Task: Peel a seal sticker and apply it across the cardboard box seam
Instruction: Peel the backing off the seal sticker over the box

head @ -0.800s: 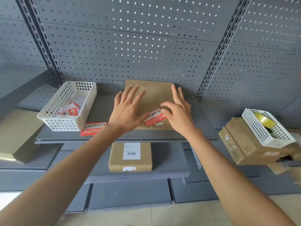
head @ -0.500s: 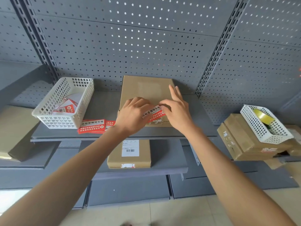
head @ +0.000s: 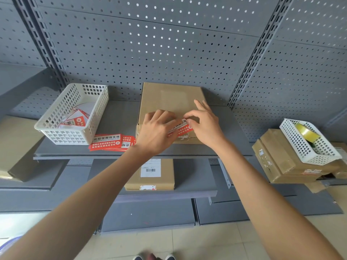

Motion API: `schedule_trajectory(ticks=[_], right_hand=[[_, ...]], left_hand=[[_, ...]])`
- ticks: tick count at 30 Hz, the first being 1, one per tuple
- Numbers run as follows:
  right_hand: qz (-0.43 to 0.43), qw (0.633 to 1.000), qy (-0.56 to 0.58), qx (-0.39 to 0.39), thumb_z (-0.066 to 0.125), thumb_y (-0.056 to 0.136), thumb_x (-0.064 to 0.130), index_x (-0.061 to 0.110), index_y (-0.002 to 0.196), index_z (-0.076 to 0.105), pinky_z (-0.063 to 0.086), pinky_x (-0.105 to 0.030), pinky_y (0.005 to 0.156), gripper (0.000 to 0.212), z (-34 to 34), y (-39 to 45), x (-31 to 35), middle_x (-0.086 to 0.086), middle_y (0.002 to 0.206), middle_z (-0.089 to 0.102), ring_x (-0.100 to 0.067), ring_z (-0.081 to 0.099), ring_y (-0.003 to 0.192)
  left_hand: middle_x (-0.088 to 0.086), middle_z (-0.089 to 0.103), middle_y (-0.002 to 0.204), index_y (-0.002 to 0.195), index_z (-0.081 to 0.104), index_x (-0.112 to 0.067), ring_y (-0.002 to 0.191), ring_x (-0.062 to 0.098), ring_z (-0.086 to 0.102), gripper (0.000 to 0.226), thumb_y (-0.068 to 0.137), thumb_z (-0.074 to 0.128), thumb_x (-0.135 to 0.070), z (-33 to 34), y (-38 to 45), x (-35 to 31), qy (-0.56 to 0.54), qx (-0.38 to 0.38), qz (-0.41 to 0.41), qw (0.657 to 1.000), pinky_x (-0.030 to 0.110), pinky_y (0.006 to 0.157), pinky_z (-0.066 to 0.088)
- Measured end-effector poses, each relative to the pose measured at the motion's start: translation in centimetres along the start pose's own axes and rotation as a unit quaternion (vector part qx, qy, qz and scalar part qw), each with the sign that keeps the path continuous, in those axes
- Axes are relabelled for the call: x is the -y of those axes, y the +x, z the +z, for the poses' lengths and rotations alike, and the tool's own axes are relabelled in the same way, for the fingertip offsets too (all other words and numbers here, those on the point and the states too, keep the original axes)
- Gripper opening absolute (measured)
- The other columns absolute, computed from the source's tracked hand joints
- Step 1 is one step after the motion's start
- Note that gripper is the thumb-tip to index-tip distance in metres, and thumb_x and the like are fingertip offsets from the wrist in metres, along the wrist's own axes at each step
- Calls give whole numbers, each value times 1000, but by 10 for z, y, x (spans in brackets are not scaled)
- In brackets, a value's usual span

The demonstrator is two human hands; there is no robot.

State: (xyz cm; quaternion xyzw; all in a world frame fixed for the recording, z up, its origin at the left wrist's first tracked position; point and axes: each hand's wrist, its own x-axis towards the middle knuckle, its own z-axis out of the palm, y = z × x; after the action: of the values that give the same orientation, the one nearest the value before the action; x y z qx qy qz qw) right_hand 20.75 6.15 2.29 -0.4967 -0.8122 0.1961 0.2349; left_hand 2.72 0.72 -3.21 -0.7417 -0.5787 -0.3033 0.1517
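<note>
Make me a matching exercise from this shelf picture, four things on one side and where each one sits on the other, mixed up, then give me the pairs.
Things:
1. tape roll
2. loose sticker sheets
3. seal sticker
4. barcode-labelled box

Places:
A. lower shelf
B. under both hands on the top box
C. in the right white basket
D. upper shelf, beside the left basket

Pairs: 1-C, 2-D, 3-B, 4-A

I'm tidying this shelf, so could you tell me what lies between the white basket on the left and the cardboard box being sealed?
In the head view, a small pile of red seal stickers lies on the shelf there.
</note>
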Motion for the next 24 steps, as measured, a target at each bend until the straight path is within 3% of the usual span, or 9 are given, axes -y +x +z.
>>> schedule_trajectory(ticks=[6, 24], right_hand=[[17, 1000, 1, 14, 60, 98, 18, 28, 104, 71, 13, -49, 119, 17, -2, 1, 4, -1, 165, 27, -18, 9, 156], [44, 998, 2, 38, 61, 97, 19, 33, 99, 68, 9, -45, 122, 16, -6, 6, 10, 1, 164, 31, -16, 14, 155]], left_hand=[[-1, 68, 114, 117, 73, -28, 102, 28, 62, 35, 86, 61, -40, -1, 1, -1, 4, 0, 0, 1000, 44, 84, 46], [0, 68, 114, 118, 73, -27, 102, 30, 62, 36, 85, 63, -41, -4, 1, -4, 7, 20, -14, 1000, 45, 84, 47]])
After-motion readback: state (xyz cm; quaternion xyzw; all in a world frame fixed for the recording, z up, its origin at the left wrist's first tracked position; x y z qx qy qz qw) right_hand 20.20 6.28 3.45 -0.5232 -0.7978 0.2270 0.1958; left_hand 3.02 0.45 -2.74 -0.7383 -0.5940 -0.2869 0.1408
